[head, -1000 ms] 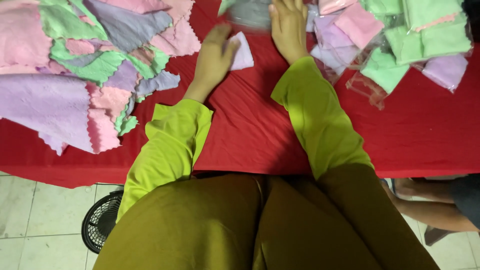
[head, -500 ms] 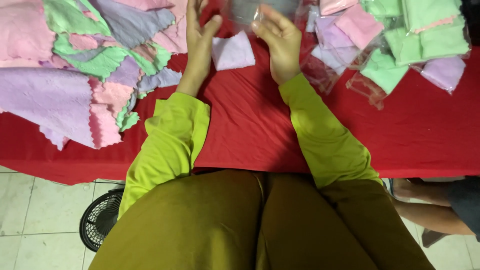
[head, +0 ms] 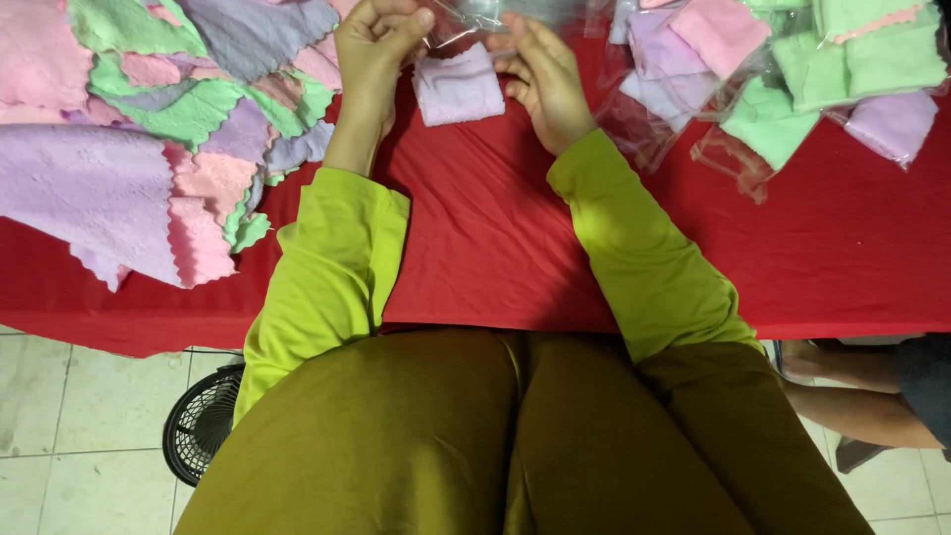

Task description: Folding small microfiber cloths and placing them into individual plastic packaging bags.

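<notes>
Nearest to me are my lap in olive trousers and my two lime-green sleeves (head: 327, 267), with a small black fan (head: 203, 431) on the tiled floor just left of my knee, below the edge of the table (head: 475, 238) under its red cloth. Taking the folded lilac cloth (head: 458, 87) as my marker: it lies flat on the red cover between my wrists, at the far end of my reach. My left hand (head: 371, 50) is just left of it and slightly beyond, fingers curled and pinching one edge of a clear plastic bag (head: 475, 20); my right hand (head: 540, 74) is just right of it, fingers bent, thumb and fingertips gripping the bag's other edge, so the bag hangs right above the cloth. I judge I am at the stage of opening the bag's mouth; what follows would call for parting the film with one hand and freeing the other to lift the cloth without unfolding it. Well left of the cloth sprawls a heap of loose cloths (head: 149, 129) in pink, green and lilac with scalloped edges; to its right lie bagged cloths (head: 792, 89) already sealed in clear film, and a co-worker's leg (head: 862, 396) shows low at the right
</notes>
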